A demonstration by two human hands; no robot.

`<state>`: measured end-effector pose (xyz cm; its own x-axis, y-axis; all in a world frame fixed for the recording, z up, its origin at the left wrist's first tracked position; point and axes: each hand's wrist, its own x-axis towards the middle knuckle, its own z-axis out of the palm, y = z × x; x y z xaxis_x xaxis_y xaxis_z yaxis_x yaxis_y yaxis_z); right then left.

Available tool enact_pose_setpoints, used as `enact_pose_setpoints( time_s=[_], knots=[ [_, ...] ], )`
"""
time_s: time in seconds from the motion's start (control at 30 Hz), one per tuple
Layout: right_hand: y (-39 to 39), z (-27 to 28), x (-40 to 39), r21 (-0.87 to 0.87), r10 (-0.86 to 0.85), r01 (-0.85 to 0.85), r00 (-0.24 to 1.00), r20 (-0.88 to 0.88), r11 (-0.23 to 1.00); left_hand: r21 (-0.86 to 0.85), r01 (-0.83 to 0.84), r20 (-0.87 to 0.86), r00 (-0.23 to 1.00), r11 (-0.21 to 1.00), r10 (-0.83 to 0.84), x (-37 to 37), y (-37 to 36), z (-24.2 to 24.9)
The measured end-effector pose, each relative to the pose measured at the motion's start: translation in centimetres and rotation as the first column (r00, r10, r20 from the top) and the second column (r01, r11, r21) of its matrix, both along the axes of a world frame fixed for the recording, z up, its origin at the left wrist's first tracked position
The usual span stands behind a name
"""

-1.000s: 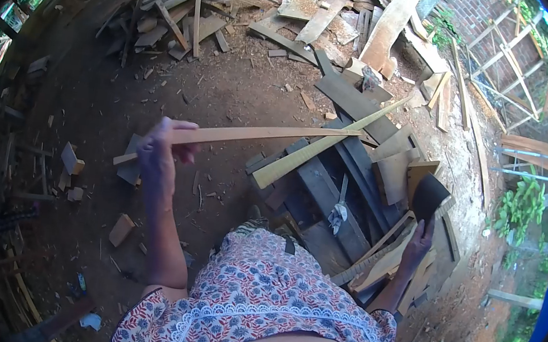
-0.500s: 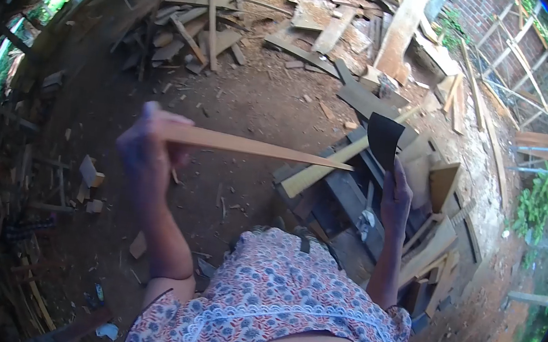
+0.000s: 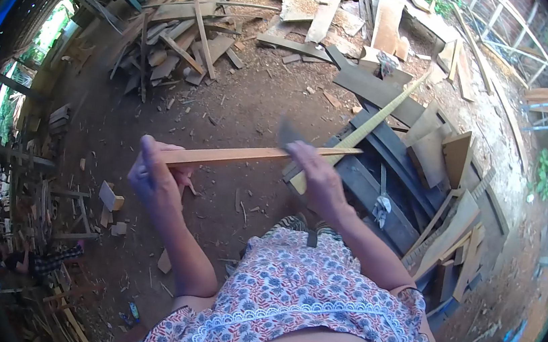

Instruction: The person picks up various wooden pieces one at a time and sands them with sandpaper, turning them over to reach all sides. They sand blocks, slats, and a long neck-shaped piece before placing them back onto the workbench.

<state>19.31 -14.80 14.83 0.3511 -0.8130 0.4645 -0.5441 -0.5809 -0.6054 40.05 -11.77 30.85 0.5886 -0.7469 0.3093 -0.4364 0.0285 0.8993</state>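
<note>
My left hand [image 3: 160, 175] is wrapped round the thick end of a long, tapering wooden strip [image 3: 242, 157], which points to the right. My right hand [image 3: 317, 176] is closed at the strip, near its thin end. A dark, flat piece [image 3: 287, 134], blurred by motion, shows at the fingers of my right hand, on the strip's upper side. Beyond the right hand, the strip's tip overlaps a yellowish board [image 3: 389, 110] lying over a stack of dark planks [image 3: 379, 193].
A heap of scrap wood [image 3: 184, 42] lies at the upper left, with more boards [image 3: 325, 18] at the top. Angled wooden pieces [image 3: 458, 158] stand at the right. Chips litter the dirt floor [image 3: 240, 110]. A person [image 3: 27, 259] is at the far lower left.
My right hand has come left from beside the dark planks to the strip, bringing the dark piece along. The left hand and strip have shifted slightly, and the view has turned a little.
</note>
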Motion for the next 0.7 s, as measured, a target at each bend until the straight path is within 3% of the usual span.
enact_pose_setpoints(
  time_s=[0.07, 0.13, 0.17, 0.23, 0.3, 0.37, 0.4, 0.47, 0.5, 0.57, 0.63, 0.7],
  knots=[
    [-2.0, -8.9, -4.0, 0.139, -0.196, 0.191, 0.98, 0.023, 0.972, 0.028, -0.031, 0.01, 0.999, 0.999, 0.031, 0.7, -0.7, -0.5],
    [-3.0, -16.7, -8.8, 0.351, -0.339, 0.353, 0.935, -0.104, 0.867, 0.078, -0.071, 0.033, 0.997, 0.994, 0.069, 1.4, -0.8, -0.7],
    [-3.5, -18.1, -10.5, 0.519, -0.312, 0.441, 0.894, -0.32, 0.732, 0.076, -0.061, 0.04, 0.998, 0.995, 0.058, 1.7, -1.0, -1.0],
    [-3.5, -16.3, -9.7, 0.463, -0.374, 0.461, 0.887, -0.272, 0.757, -0.074, -0.025, -0.126, 0.992, 0.997, 0.016, 2.1, -1.4, -2.2],
    [-3.0, -11.2, -6.4, 0.375, -0.358, 0.334, 0.934, -0.005, 0.865, -0.06, 0.012, -0.071, 0.997, 0.998, -0.016, 2.5, -1.4, -3.4],
    [-1.7, -3.1, -1.5, 0.435, -0.161, -0.07, 0.866, 0.473, 0.898, -0.037, 0.051, -0.023, 0.998, 0.998, -0.052, 2.5, -1.1, -4.0],
    [-0.9, 1.3, 0.2, 0.158, 0.031, -0.069, 0.973, 0.228, 0.985, -0.059, 0.074, -0.009, 0.997, 0.995, -0.075, 2.5, -0.9, -4.2],
    [0.8, 4.0, 3.8, -0.161, 0.212, -0.193, 0.97, 0.116, 0.968, -0.075, 0.108, 0.001, 0.994, 0.991, -0.108, 2.0, -0.7, -4.3],
    [1.5, 4.6, 5.0, -0.213, 0.24, -0.213, 0.965, 0.106, 0.953, -0.097, 0.09, 0.043, 0.995, 0.991, -0.086, 1.7, -0.6, -4.2],
    [1.1, 3.7, 5.3, -0.215, 0.244, -0.211, 0.959, 0.141, 0.953, -0.12, 0.073, 0.085, 0.994, 0.99, -0.063, 1.7, -0.3, -4.2],
    [-0.5, 0.2, 3.2, -0.147, 0.153, -0.138, 0.984, 0.096, 0.98, -0.078, 0.164, -0.004, 0.986, 0.983, -0.165, 2.4, 0.1, -4.2],
    [-2.0, -5.7, -0.4, -0.042, -0.028, 0.031, 0.998, 0.05, 0.999, -0.065, 0.15, -0.013, 0.988, 0.987, -0.152, 3.0, 0.3, -4.6]
  ],
)
